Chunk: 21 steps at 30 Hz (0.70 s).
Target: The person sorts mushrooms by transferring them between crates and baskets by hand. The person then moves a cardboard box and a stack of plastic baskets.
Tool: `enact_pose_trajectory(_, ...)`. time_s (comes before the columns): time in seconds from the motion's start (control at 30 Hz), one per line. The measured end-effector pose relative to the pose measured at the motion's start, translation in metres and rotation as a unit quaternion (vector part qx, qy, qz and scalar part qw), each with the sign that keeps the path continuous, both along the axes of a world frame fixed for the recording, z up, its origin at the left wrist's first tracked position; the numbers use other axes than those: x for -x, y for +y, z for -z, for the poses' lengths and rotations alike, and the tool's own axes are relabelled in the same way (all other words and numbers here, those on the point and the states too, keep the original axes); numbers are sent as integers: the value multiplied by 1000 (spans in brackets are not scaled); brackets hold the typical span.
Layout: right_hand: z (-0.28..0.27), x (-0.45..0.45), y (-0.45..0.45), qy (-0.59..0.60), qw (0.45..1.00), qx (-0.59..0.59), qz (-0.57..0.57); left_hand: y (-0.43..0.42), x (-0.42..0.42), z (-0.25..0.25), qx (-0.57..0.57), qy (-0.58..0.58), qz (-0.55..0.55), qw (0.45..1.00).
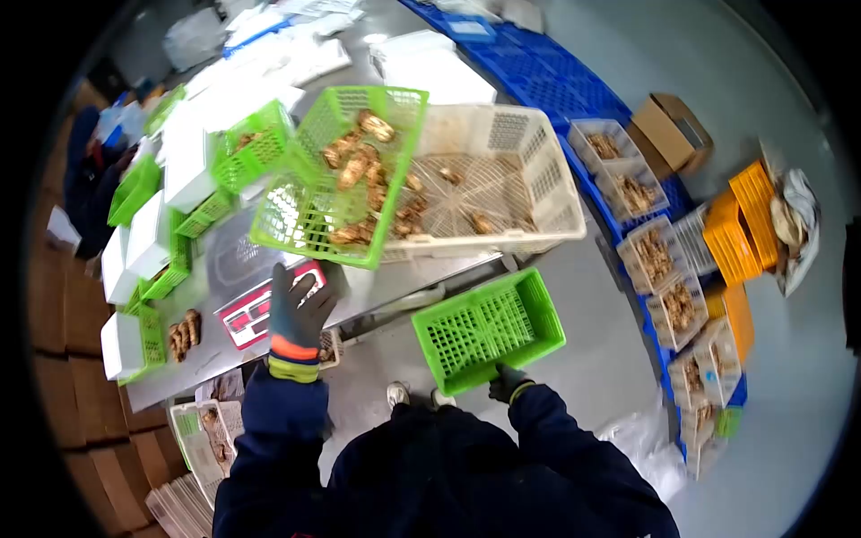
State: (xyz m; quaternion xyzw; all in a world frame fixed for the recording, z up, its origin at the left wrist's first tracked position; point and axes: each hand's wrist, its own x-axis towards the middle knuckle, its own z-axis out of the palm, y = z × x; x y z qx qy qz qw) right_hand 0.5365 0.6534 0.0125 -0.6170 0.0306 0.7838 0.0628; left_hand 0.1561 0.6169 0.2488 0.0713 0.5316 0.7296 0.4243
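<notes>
My left hand [303, 309], in a dark glove with an orange and yellow cuff, is held with its fingers apart over the red-and-white panel of a scale [240, 316]. Nothing is in it. Just beyond its fingertips is a green basket [285, 211] with brown mushrooms [357, 166] gathered toward its right side. This basket overlaps the left part of a large white crate [547, 179], where a few more mushrooms [482, 222] lie. Low on the right, my right hand [509, 384] grips the near rim of a bare green basket [480, 332], its fingers partly hidden.
White foam boxes [148, 238] and green baskets [251, 143] line the table's left side, near a small mushroom pile [184, 334]. Clear baskets of mushrooms [650, 251] stand on blue pallets [556, 76] at right, beside yellow crates [744, 229] and a cardboard box [668, 130].
</notes>
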Motion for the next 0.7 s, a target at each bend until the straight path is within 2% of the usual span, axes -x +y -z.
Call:
enact_pose_trajectory(0.03, 42, -18, -10, 36, 999, -7, 30, -9, -8, -5, 25, -78, -42, 996)
enact_pose_trajectory(0.1, 4, -4, -17, -117, 991, -66, -12, -37, 11, 72, -30, -11, 120, 992)
enact_pose_trajectory(0.13, -4, -3, -16, -120, 991, -62, -5, -36, -4, 112, -27, -14, 127, 991)
enact_pose_trajectory(0.17, -9, -2, -16, -160, 983, -83, -22, -35, -33, 155, -8, 141, 228, 963)
enact_pose_trajectory(0.2, -10, -2, -16, -200, 973, -103, -43, -32, -67, 188, 11, 291, 320, 902)
enact_pose_trajectory(0.23, 0, -8, -16, -202, 973, -101, -46, -20, -87, 186, 30, 386, 374, 843)
enact_pose_trajectory(0.27, 22, -23, -16, -121, 989, -76, -25, -7, -108, 183, 40, 479, 415, 772)
enact_pose_trajectory(0.3, 37, -30, -18, -36, 998, -55, -5, 13, -122, 164, 48, 530, 426, 732)
enact_pose_trajectory(0.33, 15, -20, -26, -196, 975, -94, -52, 33, -142, 205, 52, 640, 383, 664)
enact_pose_trajectory(0.37, 35, -33, -33, -144, 985, -81, -40, 57, -159, 250, 56, 739, 332, 584)
enact_pose_trajectory(0.4, 50, -32, -19, -136, 988, -63, -24, 73, -169, 259, 86, 737, 345, 575)
enact_pose_trajectory(0.43, 39, -36, -25, -124, 990, -68, -8, 87, -173, 262, 119, 734, 358, 565)
enact_pose_trajectory(0.47, 13, -24, -19, -123, 991, -59, 10, 106, -174, 242, 229, 682, 472, 510)
enact_pose_trajectory(0.5, 36, -29, -16, -118, 990, -73, -10, 113, -169, 223, 230, 682, 470, 512)
enact_pose_trajectory(0.57, 35, -36, -11, -44, 998, -34, -31, 142, -168, 252, 210, 660, 481, 537)
enact_pose_trajectory(0.6, 29, -31, -5, -82, 993, -33, -76, 151, -174, 242, 240, 655, 484, 528)
enact_pose_trajectory(0.63, 23, -24, 3, -121, 985, -31, -121, 149, -180, 272, 167, 727, 344, 570)
enact_pose_trajectory(0.67, 77, -45, -1, -108, 986, -59, -111, 169, -199, 348, 220, 644, 385, 623)
enact_pose_trajectory(0.7, 32, -19, 8, -172, 979, -49, -99, 143, -194, 243, 245, 698, 442, 507)
